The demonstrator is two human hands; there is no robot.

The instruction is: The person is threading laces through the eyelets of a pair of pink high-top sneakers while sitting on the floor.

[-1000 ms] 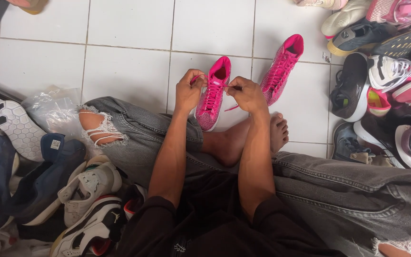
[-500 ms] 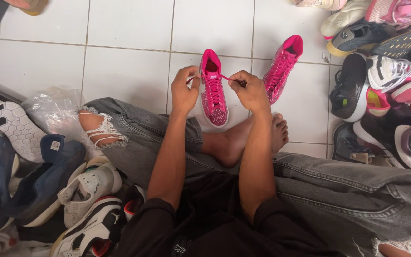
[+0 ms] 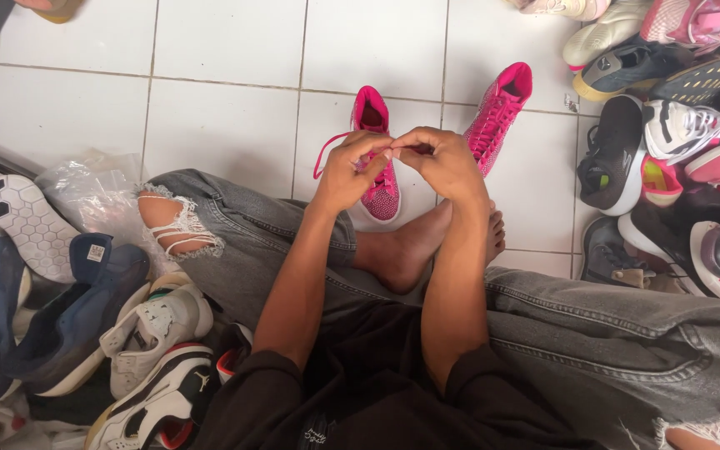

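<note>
A bright pink high-top shoe (image 3: 372, 112) stands on the white tiled floor in front of my crossed legs. My left hand (image 3: 348, 171) and my right hand (image 3: 442, 162) meet over its laces, fingertips pinched together on the pink lace. A loop of that lace (image 3: 324, 152) hangs out to the left of my left hand. The matching pink shoe (image 3: 500, 112) lies tilted just right of my hands, untouched. My hands hide most of the near shoe's lacing.
A heap of mixed shoes (image 3: 668, 133) fills the right side. More sneakers (image 3: 156, 333) and a clear plastic bag (image 3: 93, 192) lie at the left by my torn grey jeans. White tiles (image 3: 227, 83) stretch beyond the pink pair.
My hands, which held the lace ends apart on either side of the shoe, have come together over the laces. A lace loop now sticks out to the left.
</note>
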